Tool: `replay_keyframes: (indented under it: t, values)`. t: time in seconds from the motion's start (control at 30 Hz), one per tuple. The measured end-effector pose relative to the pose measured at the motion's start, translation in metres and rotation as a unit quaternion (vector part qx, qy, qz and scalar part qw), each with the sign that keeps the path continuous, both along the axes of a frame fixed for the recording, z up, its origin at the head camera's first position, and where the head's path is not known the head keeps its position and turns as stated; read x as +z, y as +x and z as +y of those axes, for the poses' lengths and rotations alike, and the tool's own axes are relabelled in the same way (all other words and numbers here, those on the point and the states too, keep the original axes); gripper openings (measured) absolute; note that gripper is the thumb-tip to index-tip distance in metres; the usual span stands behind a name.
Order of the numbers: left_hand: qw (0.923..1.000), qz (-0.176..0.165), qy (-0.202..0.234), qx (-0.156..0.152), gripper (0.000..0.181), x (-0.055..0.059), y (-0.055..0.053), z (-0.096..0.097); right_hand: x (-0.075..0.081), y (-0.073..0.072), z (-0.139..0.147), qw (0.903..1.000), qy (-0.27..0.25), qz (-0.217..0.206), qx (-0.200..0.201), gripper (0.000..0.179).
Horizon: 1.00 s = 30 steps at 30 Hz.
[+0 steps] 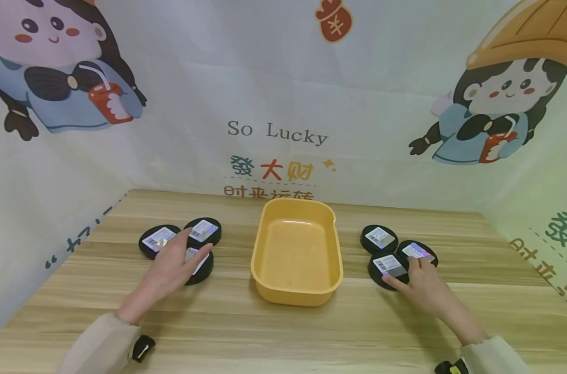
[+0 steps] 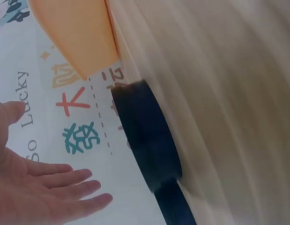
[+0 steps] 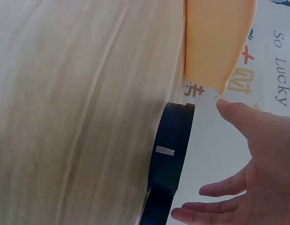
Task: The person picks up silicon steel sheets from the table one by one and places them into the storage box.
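Note:
My left hand (image 1: 171, 262) hovers over three black round discs with white labels on top: a left one (image 1: 151, 241), a back one (image 1: 205, 230) and a front one (image 1: 203, 272). Its fingers are spread, and in the left wrist view they stand apart from the black disc (image 2: 147, 136). On the right, three similar discs, a back one (image 1: 379, 238), a front one (image 1: 387, 265) and a right one (image 1: 418, 250), touch in a cluster. Above them is my right hand (image 1: 426, 288), thumb and fingers apart, holding nothing; the right wrist view shows a disc (image 3: 170, 145) beside it.
Between the two clusters a yellow plastic bin (image 1: 295, 252) with no contents stands on the wood-grain table (image 1: 283, 332). A printed white cloth (image 1: 279, 83) with cartoon figures and lettering hangs behind and at both sides.

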<state>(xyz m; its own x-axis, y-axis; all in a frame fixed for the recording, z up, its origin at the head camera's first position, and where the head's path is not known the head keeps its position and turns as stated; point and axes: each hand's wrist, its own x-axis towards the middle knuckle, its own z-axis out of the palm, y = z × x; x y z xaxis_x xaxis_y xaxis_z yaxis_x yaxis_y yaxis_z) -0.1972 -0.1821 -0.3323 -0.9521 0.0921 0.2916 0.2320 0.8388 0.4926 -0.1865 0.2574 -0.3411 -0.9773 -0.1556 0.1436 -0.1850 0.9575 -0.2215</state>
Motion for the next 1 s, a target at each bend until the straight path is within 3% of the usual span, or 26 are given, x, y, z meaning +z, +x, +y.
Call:
replay_keyframes:
  t: [0.33,0.57,0.77,1.0]
  values:
    - [0.9994,-0.025,0.018,-0.017,0.059,-0.001,-0.005,0.014,-0.001,-0.004,-0.003,0.9998,-0.005,-0.019,0.003,0.086]
    - [0.9963,-0.040,0.058,-0.050,0.048,-0.006,-0.014,0.024,-0.002,-0.010,-0.003,0.9996,-0.010,-0.024,0.006,0.083]
    - [0.9936,-0.042,0.065,-0.082,0.040,-0.007,-0.020,0.035,-0.002,-0.015,-0.004,0.9996,-0.007,-0.029,-0.002,0.080]
    - [0.9861,-0.081,0.093,-0.112,0.036,-0.003,-0.025,0.049,-0.001,-0.017,-0.008,0.9985,-0.008,-0.043,-0.033,0.073]
